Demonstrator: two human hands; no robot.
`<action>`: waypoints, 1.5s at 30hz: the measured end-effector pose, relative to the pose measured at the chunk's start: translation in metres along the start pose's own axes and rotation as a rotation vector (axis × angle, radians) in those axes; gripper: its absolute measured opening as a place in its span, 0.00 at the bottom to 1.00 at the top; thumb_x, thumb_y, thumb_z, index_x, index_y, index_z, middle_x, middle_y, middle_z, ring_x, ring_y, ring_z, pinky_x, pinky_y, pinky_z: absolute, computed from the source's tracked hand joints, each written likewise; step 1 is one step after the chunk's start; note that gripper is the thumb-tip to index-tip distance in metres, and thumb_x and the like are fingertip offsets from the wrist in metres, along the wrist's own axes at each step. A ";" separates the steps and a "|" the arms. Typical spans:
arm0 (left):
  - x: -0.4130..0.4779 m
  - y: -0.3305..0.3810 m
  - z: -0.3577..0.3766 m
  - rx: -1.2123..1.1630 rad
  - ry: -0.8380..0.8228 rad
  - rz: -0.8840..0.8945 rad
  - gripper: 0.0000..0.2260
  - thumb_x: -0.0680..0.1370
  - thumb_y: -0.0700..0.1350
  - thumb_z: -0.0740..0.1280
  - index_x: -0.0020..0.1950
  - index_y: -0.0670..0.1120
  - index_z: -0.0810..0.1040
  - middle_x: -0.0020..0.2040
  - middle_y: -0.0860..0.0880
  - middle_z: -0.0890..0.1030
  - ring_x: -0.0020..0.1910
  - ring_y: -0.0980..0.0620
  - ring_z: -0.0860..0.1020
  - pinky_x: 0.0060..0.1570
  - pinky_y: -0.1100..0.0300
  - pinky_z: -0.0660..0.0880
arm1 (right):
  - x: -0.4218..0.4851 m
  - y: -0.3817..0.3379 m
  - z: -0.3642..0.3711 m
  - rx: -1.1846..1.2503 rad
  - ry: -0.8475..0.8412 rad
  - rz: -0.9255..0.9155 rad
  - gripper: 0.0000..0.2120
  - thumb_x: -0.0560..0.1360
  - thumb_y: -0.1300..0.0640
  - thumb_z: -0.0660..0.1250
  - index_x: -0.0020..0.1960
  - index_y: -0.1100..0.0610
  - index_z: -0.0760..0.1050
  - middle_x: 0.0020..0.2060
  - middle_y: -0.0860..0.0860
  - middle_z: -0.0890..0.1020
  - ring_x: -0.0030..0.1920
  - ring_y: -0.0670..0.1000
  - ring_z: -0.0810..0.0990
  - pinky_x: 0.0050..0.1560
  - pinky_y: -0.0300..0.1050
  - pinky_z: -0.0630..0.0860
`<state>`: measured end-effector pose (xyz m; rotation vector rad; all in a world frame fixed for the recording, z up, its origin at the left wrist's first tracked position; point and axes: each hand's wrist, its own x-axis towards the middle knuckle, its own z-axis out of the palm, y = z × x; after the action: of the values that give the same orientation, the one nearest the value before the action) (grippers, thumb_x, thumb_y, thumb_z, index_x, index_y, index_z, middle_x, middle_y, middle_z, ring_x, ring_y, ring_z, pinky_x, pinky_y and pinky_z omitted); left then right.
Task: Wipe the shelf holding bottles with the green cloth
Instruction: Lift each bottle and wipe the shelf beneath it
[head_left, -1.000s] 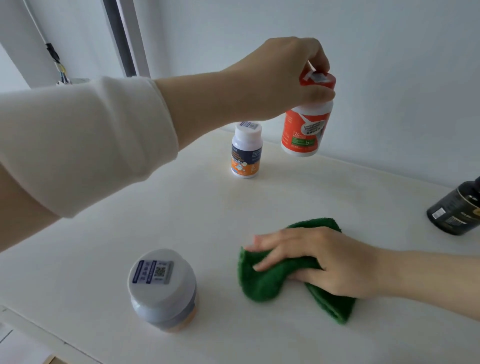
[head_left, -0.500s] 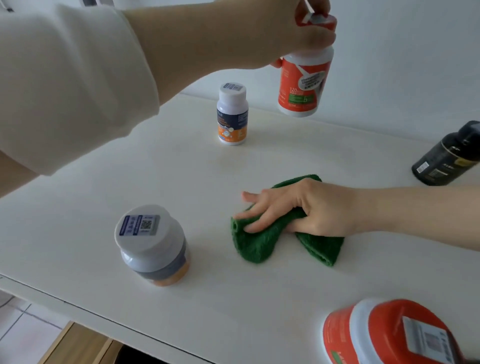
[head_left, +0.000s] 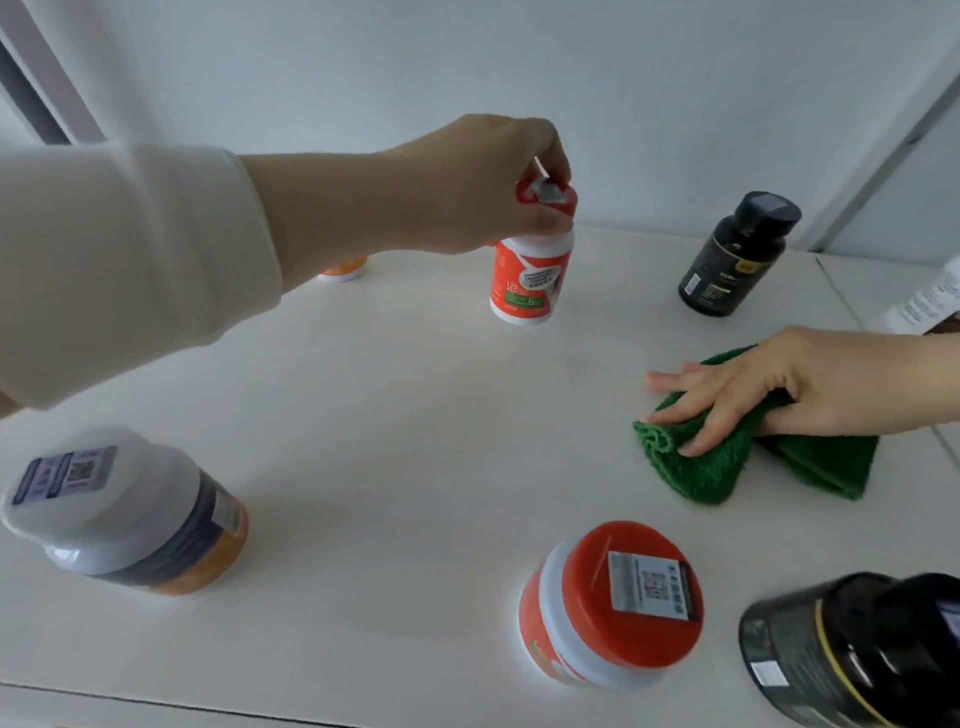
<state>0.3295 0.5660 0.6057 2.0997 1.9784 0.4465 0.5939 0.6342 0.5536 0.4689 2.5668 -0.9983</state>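
Observation:
A white shelf (head_left: 415, 426) carries several bottles. My left hand (head_left: 483, 182) grips the red cap of an orange-and-white bottle (head_left: 530, 280), whose base is at or just above the shelf at the back middle. My right hand (head_left: 779, 384) presses flat on a crumpled green cloth (head_left: 727, 462) at the right side of the shelf, with fingers spread over it. My left forearm and white sleeve hide most of a small orange-based bottle (head_left: 343, 270) at the back.
A white-capped jar (head_left: 124, 514) stands front left. A red-lidded jar (head_left: 608, 603) and a black jar (head_left: 852, 649) stand at the front right. A black bottle (head_left: 737, 254) stands at the back right, by the grey wall.
My right hand has slid the green cloth to the right across the shelf. My left hand has lowered the orange-and-white bottle toward the shelf. The view has swung right.

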 end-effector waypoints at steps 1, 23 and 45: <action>0.001 0.002 0.005 -0.001 -0.020 0.000 0.18 0.76 0.52 0.63 0.64 0.50 0.70 0.62 0.49 0.75 0.58 0.49 0.74 0.48 0.59 0.69 | -0.004 0.000 -0.002 0.040 0.054 0.050 0.35 0.70 0.75 0.65 0.49 0.31 0.76 0.55 0.22 0.72 0.64 0.26 0.63 0.64 0.19 0.51; 0.018 0.065 0.023 -0.106 0.160 0.090 0.22 0.74 0.53 0.66 0.67 0.51 0.68 0.66 0.52 0.72 0.59 0.54 0.72 0.57 0.58 0.70 | -0.072 0.031 0.030 -0.194 0.090 0.088 0.34 0.77 0.63 0.60 0.67 0.32 0.47 0.69 0.25 0.46 0.69 0.26 0.43 0.68 0.22 0.42; 0.095 0.131 0.025 -0.123 0.146 -0.054 0.17 0.74 0.52 0.66 0.63 0.55 0.72 0.55 0.53 0.72 0.38 0.54 0.75 0.33 0.65 0.67 | -0.077 0.062 0.052 -0.177 0.505 -0.010 0.23 0.78 0.61 0.55 0.71 0.47 0.59 0.70 0.33 0.49 0.70 0.30 0.42 0.66 0.22 0.38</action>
<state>0.4646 0.6529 0.6366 1.9850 2.0236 0.7102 0.6981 0.6273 0.5148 0.7377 3.0675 -0.7115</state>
